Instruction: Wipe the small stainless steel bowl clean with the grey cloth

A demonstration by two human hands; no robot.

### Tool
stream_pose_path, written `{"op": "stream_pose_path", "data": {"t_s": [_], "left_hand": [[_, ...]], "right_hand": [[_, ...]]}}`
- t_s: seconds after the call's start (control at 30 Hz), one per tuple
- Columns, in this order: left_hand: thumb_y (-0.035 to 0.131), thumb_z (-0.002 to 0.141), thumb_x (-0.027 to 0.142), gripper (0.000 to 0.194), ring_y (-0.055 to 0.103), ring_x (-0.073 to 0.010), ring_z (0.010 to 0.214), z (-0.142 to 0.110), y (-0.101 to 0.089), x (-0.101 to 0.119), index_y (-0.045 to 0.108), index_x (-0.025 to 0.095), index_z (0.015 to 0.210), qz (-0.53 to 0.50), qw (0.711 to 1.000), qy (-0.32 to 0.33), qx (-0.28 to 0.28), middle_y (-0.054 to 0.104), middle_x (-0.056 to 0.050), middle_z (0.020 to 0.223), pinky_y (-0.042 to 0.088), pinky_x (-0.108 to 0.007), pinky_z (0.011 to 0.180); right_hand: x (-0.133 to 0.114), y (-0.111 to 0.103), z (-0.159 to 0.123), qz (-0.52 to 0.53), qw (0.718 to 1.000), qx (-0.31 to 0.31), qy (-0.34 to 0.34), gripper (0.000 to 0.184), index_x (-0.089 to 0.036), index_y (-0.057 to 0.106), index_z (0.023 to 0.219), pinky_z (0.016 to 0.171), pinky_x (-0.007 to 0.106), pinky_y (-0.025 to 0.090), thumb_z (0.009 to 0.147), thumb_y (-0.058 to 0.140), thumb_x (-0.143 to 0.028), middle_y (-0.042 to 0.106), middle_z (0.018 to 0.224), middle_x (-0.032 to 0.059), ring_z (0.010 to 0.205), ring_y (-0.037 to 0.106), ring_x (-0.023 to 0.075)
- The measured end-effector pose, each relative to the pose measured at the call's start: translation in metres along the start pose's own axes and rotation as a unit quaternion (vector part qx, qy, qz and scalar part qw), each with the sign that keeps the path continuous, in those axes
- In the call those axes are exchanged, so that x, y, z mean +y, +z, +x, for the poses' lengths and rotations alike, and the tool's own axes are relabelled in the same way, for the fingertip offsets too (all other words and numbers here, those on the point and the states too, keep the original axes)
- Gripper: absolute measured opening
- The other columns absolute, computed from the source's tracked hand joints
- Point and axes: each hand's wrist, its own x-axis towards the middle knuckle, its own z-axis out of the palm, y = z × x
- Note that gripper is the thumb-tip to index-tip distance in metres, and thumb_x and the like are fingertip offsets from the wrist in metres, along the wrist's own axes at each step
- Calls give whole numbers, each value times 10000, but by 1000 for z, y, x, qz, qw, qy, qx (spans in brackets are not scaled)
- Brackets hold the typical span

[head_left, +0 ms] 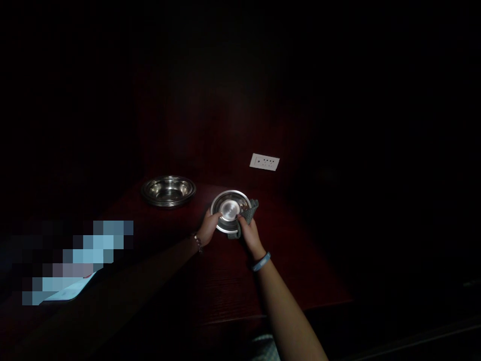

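Note:
A small round stainless steel bowl (230,209) is held up over the dark red table, its inside facing me. My left hand (209,226) grips its lower left rim, thumb on the inside and fingers hidden behind. On the other side, my right hand (250,231) is closed on a grey-green cloth (247,214), pressing it against the bowl's right rim. Part of the cloth hangs below the bowl. Left of the hands, several nested steel bowls (169,191) rest on the table.
The dark red wooden table (233,296) ends at a front edge near me. A white wall socket plate (264,162) is on the wall behind. At left lies a bright, partly pixelated flat object (69,292). The surroundings are very dark.

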Motion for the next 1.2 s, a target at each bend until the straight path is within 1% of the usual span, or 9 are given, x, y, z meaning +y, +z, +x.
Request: {"op": "stream_pose_path", "data": {"t_s": [0.1,0.23,0.33,0.5,0.73,0.93,1.0,1.07,1.2], "left_hand": [[677,576,147,365,668,-243,901,1,1,3,663,145,941,-18,1000,-19,16,735,-55,886,477,-391,936],[692,593,175,321,671,-223,861,0,2,4,674,142,912,-26,999,-17,28,737,-52,862,480,-370,913],[688,626,190,245,667,-199,810,-1,3,3,671,139,864,-11,998,-26,58,729,-43,819,472,-359,900],[660,679,204,107,644,-168,720,-5,5,4,655,154,773,-9,996,-53,71,710,-19,732,482,-304,795],[709,619,237,194,634,-162,712,-11,7,14,651,139,777,8,997,-54,62,701,-21,728,466,-286,758],[765,560,285,241,622,-163,681,-15,11,18,611,152,689,21,996,-61,63,658,4,646,460,-303,767],[760,571,297,243,630,-172,697,-15,11,17,626,149,711,20,997,-57,52,675,-9,681,465,-314,777],[749,583,290,240,642,-184,728,-15,11,16,649,147,746,21,996,-56,65,695,-22,726,469,-327,808],[701,653,286,252,662,-228,872,-13,11,16,688,140,857,18,997,-36,60,730,-70,870,456,-366,905]], "right_hand": [[-1,1,-1,0,1000,-12,-9,366,-199,618,1082,996,424,463,784,597,-409,673,1148,82,1066,633,245],[-3,0,-2,-6,999,-20,-25,375,-187,614,1089,980,407,480,797,592,-422,671,1145,91,1044,642,237],[-4,-2,-1,-20,999,-19,-39,368,-183,616,1085,969,395,489,812,578,-427,675,1137,89,1035,644,232],[-5,-3,-1,-57,996,2,-67,332,-205,636,1063,949,384,504,831,569,-433,695,1090,58,1020,649,228],[-7,-3,-3,-63,996,1,-69,343,-191,630,1091,968,384,490,839,550,-408,682,1130,69,1052,642,228],[-13,-2,-7,-78,993,39,-82,294,-200,641,1043,949,356,490,834,538,-380,695,1085,54,1025,647,213],[-15,-1,-8,-82,992,53,-80,258,-206,648,992,909,343,505,834,528,-371,704,1042,53,983,658,212],[-16,-1,-8,-84,992,52,-75,237,-210,653,962,881,331,511,830,528,-362,708,1018,50,953,664,210],[-17,0,-7,-74,994,52,-67,247,-214,655,979,872,316,509,832,516,-356,711,1026,45,959,663,208]]}}
